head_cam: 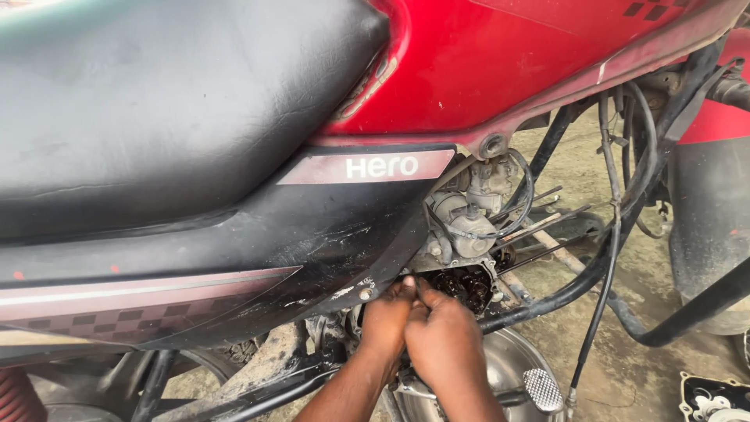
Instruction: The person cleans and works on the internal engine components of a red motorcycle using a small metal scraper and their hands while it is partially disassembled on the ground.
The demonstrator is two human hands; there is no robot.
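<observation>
Oily dark engine opening (466, 285), facing sideways, touched by left hand (387, 316) and right hand (444, 337); grip undeterminable.

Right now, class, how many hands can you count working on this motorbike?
2. The left hand reaches up under the black side panel; the right hand is pressed against it, fingers toward the dark engine part. Both belong to one person; what the fingers hold is hidden.

left hand (387, 316), right hand (441, 336), motorcycle engine (467, 285)
</observation>
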